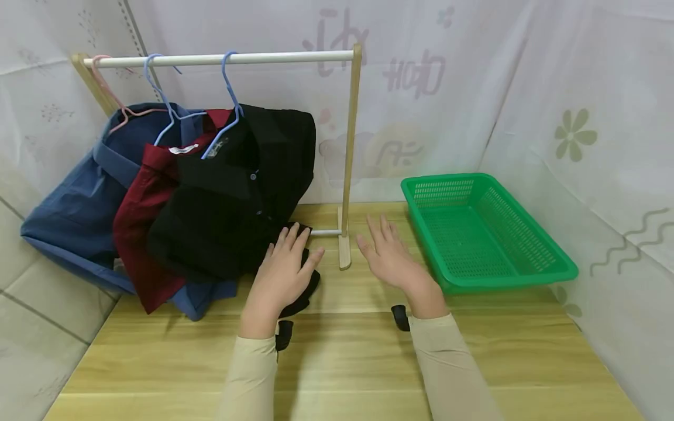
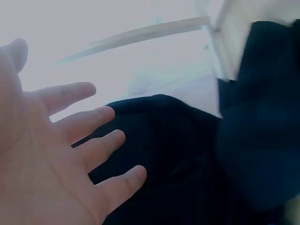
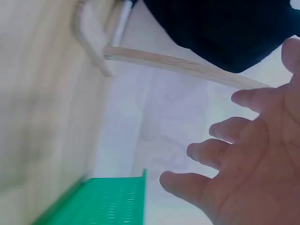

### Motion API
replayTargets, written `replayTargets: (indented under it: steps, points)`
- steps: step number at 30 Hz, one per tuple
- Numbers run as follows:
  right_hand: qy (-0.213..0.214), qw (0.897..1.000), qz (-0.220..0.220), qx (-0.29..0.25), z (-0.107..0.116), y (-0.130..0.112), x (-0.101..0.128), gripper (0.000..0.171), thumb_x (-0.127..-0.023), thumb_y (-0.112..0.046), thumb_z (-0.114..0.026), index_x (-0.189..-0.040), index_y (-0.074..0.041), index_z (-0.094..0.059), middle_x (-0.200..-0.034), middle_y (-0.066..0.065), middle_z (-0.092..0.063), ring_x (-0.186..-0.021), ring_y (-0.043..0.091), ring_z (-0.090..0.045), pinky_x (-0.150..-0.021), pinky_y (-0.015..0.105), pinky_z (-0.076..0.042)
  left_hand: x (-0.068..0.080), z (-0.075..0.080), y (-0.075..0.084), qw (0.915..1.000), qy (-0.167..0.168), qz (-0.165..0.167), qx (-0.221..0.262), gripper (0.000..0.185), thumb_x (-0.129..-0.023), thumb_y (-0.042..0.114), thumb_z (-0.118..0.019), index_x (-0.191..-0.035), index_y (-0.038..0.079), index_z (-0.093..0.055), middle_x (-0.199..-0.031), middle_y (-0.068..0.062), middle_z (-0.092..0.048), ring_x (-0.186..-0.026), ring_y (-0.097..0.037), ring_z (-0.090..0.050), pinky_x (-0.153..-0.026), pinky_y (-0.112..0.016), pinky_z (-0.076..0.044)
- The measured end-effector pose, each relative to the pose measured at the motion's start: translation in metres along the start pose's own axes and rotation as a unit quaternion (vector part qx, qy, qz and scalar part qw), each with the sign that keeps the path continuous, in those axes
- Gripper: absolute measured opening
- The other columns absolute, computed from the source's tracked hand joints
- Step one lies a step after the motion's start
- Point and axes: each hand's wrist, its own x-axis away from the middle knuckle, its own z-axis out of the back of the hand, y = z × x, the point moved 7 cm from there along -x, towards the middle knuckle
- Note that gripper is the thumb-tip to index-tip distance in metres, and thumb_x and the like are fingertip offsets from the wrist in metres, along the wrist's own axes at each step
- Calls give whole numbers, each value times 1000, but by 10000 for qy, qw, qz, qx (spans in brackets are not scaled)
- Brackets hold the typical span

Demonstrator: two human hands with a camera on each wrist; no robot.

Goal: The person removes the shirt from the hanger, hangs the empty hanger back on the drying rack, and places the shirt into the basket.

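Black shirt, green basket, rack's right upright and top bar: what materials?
Black shirt: fabric, matte; soft drape and folds, fiber unclear.
Green basket: likely molded plastic, slight sheen; uniform color, perforated walls.
Right upright: probably wood, matte; tan with faint grain.
Top bar: smooth white, slight gloss; coated metal or plastic, can't tell.

The black shirt [image 1: 210, 204] was of matt, soft-looking cloth, its small buttons [image 1: 254, 175] catching a slight shine. The dark red shirt [image 1: 137, 216] and blue shirt [image 1: 79, 204] were also matt cloth, the blue one creased. The blue hanger [image 1: 225, 70] and pink hanger [image 1: 107, 88] looked like smooth plastic. The rail [image 1: 295, 57] was smooth and white, its material unclear, beside a post [image 1: 351, 140] of pale, smooth wood. The green basket [image 1: 513, 282] was perforated plastic with a faintly glossy rim; the tabletop [image 1: 342, 362] had a smooth wood-grain finish, and the backdrop [image 1: 474, 117] resembled creased, printed cloth
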Motion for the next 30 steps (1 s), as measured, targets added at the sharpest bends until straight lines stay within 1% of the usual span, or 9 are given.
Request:
replayTargets:
  steps: [4,7,11,15,20,22,24,27,30]
  points:
    - [118,9972,231,-700,16,-13,-18,73,-116,-50,-21,-172,-7,-1,-177,26,11,-165,48,7,-131,68,-6,1,31,12,9973,654,-290,171,66,-113,55,-39,-162,12,-44,-175,-13,-32,-164,-36,-28,-128,-63,-32]
    - [189,9931,290,-1125,26,-20,-32,72,-116,-49,-20,-171,-5,-2,-178,24,3,-167,43,1,-134,63,-8,5,64,22,9852,1585,-596,259,54,-113,46,-48,-153,11,-57,-165,-11,-49,-155,-33,-44,-120,-59,-45]
    - [419,9859,227,-1604,38,-25,-52,73,-116,-52,-21,-171,-6,-8,-178,22,-12,-166,42,-15,-134,59,-18,15,108,29,9495,2940,-1038,353,37,-111,31,-55,-135,6,-70,-143,-14,-67,-135,-33,-62,-111,-53,-53]
    - [825,9777,7,-1931,49,-32,-65,72,-115,-54,-24,-169,-6,-20,-174,22,-27,-161,42,-29,-131,58,-28,24,143,25,9118,3907,-1220,327,27,-109,18,-58,-122,0,-74,-128,-19,-72,-119,-37,-65,-105,-50,-55]
    - [1014,9671,-275,-2317,52,-35,-82,72,-114,-56,-27,-166,-6,-28,-170,20,-36,-158,40,-35,-129,57,-32,32,169,5,8774,4737,-753,-72,25,-105,13,-59,-116,-3,-75,-122,-24,-69,-112,-43,-57,-101,-54,-51]
    - [939,9650,-291,-2431,51,-36,-89,73,-114,-56,-26,-167,-5,-26,-169,20,-36,-159,38,-35,-129,55,-32,33,176,-5,8729,4862,-305,-277,27,-105,18,-60,-118,-2,-74,-124,-25,-66,-115,-44,-55,-101,-58,-49]
    - [871,9631,-261,-2534,50,-37,-97,75,-114,-56,-25,-167,-4,-24,-169,21,-36,-159,37,-34,-130,53,-31,33,181,-16,8753,4813,209,-418,33,-105,24,-61,-124,1,-73,-129,-24,-64,-120,-44,-54,-102,-61,-48]
    - [883,9616,-134,-2594,52,-40,-108,77,-114,-57,-24,-167,-2,-23,-168,22,-37,-159,38,-35,-130,53,-31,31,187,-31,8859,4516,910,-545,42,-105,34,-61,-135,5,-68,-137,-23,-62,-127,-43,-53,-103,-65,-48]
    - [1007,9604,-67,-2595,56,-43,-116,77,-113,-58,-24,-166,-2,-25,-166,22,-39,-157,38,-38,-129,52,-33,30,190,-43,8964,4182,1383,-505,49,-104,38,-60,-142,7,-64,-142,-23,-62,-130,-44,-53,-105,-68,-46]
